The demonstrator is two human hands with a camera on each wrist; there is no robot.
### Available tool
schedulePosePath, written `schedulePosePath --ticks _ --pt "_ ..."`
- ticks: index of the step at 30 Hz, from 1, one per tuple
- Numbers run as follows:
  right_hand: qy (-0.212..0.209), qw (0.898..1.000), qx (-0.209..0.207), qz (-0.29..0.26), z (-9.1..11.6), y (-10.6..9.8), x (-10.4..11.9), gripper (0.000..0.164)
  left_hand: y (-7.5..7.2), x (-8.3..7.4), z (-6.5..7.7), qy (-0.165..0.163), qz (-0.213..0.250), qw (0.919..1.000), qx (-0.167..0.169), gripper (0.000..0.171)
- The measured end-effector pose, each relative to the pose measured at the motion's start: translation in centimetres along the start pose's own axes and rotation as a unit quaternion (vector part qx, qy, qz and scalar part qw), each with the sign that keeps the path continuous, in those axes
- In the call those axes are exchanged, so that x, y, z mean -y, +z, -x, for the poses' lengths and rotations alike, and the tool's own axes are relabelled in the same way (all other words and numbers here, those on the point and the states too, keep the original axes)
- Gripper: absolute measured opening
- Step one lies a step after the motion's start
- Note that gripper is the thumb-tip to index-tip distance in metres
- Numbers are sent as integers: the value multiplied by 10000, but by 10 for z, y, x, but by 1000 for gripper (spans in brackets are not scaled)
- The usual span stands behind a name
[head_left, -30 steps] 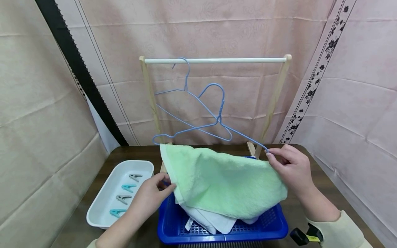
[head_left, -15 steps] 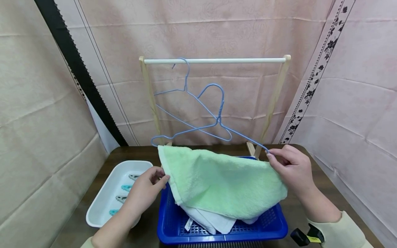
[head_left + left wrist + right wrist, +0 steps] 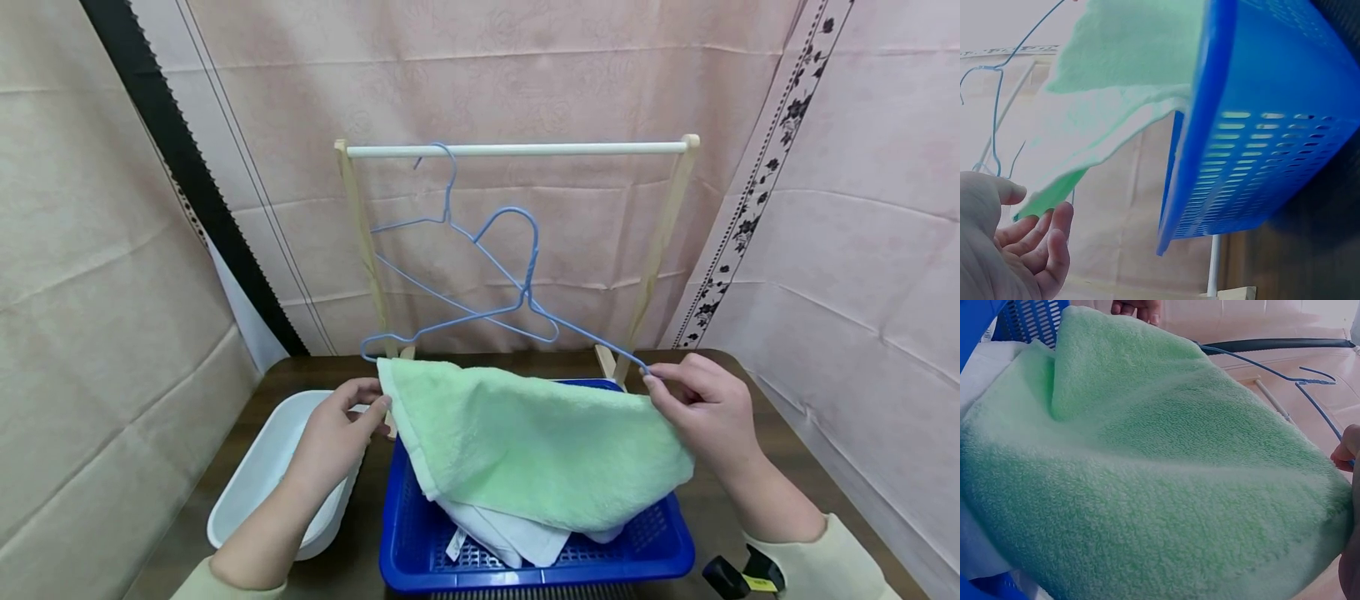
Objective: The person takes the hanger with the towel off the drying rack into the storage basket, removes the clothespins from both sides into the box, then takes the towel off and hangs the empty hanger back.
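Observation:
A light green towel [image 3: 540,442] hangs from along the lower side of a blue wire hanger [image 3: 487,310], whose bottom bar is hidden by the cloth. My right hand [image 3: 705,408] pinches the hanger's right end between thumb and fingers. Beside the towel's upper left corner is my left hand [image 3: 337,433], fingers relaxed. In the left wrist view, the towel's corner lies between that hand's thumb and loosely bent fingers, with a gap showing. Below the towel stands a blue plastic basket [image 3: 536,575] with white cloth [image 3: 517,533] inside.
A second blue hanger [image 3: 447,200] hangs on the white rail [image 3: 570,150] of a wooden rack behind. The white tray [image 3: 255,475] at the left is partly covered by my left arm. A tape measure [image 3: 726,577] shows near the right sleeve.
My left hand has moved up and left along the towel's left edge to its upper corner, now covering the clothespins in the tray. The right hand keeps its grip on the hanger.

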State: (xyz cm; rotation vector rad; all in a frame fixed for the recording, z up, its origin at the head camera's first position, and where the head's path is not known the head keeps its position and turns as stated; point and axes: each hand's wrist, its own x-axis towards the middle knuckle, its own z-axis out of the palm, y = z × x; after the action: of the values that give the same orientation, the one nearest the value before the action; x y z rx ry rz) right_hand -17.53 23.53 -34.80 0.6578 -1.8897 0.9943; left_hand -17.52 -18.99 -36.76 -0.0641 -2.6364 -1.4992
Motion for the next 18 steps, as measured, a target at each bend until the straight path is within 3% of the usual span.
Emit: schedulePosePath --ticks 7,18 --pt "-89 9999 -20 -147 -5 0 19 21 -4 -6 -4 -50 312 9995 -62 37" --pt "-137 9998 0 -115 -5 -1 20 19 0 -7 -7 -170 506 9985 -156 34"
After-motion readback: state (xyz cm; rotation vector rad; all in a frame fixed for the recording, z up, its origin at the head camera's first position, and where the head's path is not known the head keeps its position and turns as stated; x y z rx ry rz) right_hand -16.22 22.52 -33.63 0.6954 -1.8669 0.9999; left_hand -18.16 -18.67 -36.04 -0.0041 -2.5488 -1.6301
